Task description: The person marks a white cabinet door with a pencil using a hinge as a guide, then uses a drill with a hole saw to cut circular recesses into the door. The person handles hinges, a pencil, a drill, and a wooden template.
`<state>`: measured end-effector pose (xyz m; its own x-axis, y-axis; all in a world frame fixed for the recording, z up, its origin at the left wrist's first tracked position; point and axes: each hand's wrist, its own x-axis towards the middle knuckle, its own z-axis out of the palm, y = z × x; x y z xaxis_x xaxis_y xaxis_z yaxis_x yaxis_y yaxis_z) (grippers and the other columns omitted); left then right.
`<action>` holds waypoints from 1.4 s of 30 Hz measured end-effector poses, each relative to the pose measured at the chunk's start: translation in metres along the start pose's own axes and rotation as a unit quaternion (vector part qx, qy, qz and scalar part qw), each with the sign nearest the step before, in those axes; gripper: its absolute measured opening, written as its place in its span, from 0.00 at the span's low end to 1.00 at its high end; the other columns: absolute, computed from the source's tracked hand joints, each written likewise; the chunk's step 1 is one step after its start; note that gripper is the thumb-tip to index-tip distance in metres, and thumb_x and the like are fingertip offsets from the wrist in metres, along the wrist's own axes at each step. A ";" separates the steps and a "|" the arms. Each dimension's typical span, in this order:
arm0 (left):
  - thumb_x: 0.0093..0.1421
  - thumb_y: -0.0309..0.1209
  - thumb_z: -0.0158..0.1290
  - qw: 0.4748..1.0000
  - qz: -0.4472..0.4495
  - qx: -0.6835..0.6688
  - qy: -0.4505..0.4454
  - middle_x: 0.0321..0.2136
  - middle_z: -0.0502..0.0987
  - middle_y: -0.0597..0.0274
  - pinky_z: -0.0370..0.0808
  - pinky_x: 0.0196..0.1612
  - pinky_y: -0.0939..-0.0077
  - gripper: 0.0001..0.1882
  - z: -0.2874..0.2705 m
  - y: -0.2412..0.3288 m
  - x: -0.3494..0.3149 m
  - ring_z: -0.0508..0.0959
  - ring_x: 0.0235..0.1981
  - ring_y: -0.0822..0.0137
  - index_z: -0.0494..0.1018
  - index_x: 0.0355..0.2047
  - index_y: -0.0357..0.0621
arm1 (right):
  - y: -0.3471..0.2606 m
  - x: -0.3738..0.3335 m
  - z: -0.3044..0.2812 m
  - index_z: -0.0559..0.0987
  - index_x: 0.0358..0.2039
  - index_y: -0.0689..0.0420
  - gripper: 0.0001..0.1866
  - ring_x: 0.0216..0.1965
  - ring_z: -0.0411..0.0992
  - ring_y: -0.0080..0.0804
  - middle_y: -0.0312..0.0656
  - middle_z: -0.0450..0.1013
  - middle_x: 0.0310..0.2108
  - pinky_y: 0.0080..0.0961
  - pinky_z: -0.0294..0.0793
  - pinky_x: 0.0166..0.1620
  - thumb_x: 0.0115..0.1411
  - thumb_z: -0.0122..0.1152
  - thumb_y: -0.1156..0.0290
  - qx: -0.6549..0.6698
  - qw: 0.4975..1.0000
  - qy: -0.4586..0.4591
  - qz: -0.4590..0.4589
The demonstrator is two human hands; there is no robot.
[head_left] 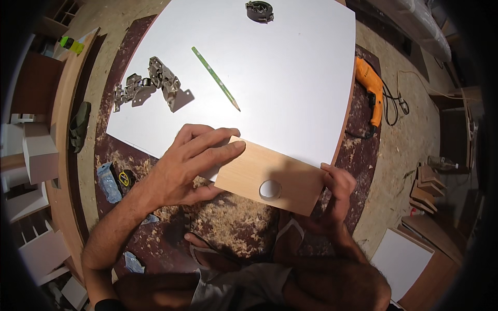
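Note:
A small light-wood board (262, 173) with a round hole (270, 189) near its front edge lies across the near edge of a large white panel (270, 78). My left hand (189, 163) lies flat on the board's left end, fingers spread onto the white panel. My right hand (334, 194) grips the board's right end, fingers curled around its corner. A green pencil (215, 78) lies on the white panel beyond the board.
Metal hinges (150, 85) lie on the panel's left part, and a dark round tool (259, 11) sits at its far edge. An orange power drill (369, 90) with its cord lies on the floor to the right. Sawdust (228, 220) covers the floor near my sandaled feet (244, 249).

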<state>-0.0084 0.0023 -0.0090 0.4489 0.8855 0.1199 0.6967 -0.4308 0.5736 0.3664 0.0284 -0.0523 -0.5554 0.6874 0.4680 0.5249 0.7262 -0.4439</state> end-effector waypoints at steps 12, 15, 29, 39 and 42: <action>0.69 0.75 0.48 0.997 0.046 0.053 0.029 0.70 0.75 0.53 0.73 0.71 0.46 0.46 0.011 -0.018 -0.007 0.74 0.66 0.47 0.72 0.75 0.58 | 0.008 -0.014 0.015 0.67 0.71 0.61 0.51 0.65 0.69 0.51 0.55 0.72 0.65 0.49 0.66 0.69 0.53 0.87 0.56 0.089 0.995 0.033 0.017; 0.67 0.71 0.55 0.993 0.071 0.076 0.050 0.69 0.76 0.54 0.72 0.72 0.46 0.45 0.014 -0.019 -0.006 0.74 0.66 0.48 0.73 0.74 0.57 | 0.011 -0.018 0.013 0.65 0.73 0.58 0.51 0.69 0.66 0.51 0.56 0.68 0.68 0.49 0.65 0.72 0.54 0.83 0.60 0.123 0.992 0.015 0.030; 0.62 0.38 0.63 0.984 0.171 0.002 0.050 0.70 0.69 0.33 0.68 0.72 0.43 0.45 0.017 -0.035 -0.008 0.70 0.68 0.39 0.62 0.78 0.39 | 0.013 -0.019 0.017 0.61 0.77 0.59 0.50 0.72 0.65 0.52 0.56 0.64 0.70 0.52 0.65 0.74 0.61 0.77 0.59 0.148 0.989 0.007 0.014; 0.52 0.31 0.74 0.994 0.077 0.019 0.078 0.68 0.76 0.53 0.73 0.75 0.49 0.43 0.015 -0.015 -0.009 0.72 0.69 0.47 0.74 0.71 0.48 | 0.010 -0.020 0.018 0.61 0.76 0.59 0.50 0.72 0.64 0.52 0.57 0.64 0.70 0.51 0.65 0.73 0.58 0.77 0.63 0.162 0.986 0.015 0.024; 0.52 0.31 0.74 0.994 0.069 0.031 0.072 0.68 0.77 0.55 0.73 0.75 0.50 0.44 0.014 -0.014 -0.008 0.72 0.69 0.48 0.74 0.71 0.49 | 0.012 -0.020 0.017 0.62 0.76 0.59 0.50 0.71 0.65 0.52 0.57 0.64 0.70 0.51 0.64 0.73 0.56 0.76 0.65 0.144 0.989 0.016 0.019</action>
<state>-0.0140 -0.0017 -0.0291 0.4609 0.8305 0.3127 0.6685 -0.5566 0.4932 0.3724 0.0231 -0.0800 -0.5162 0.7174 0.4679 0.3371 0.6723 -0.6590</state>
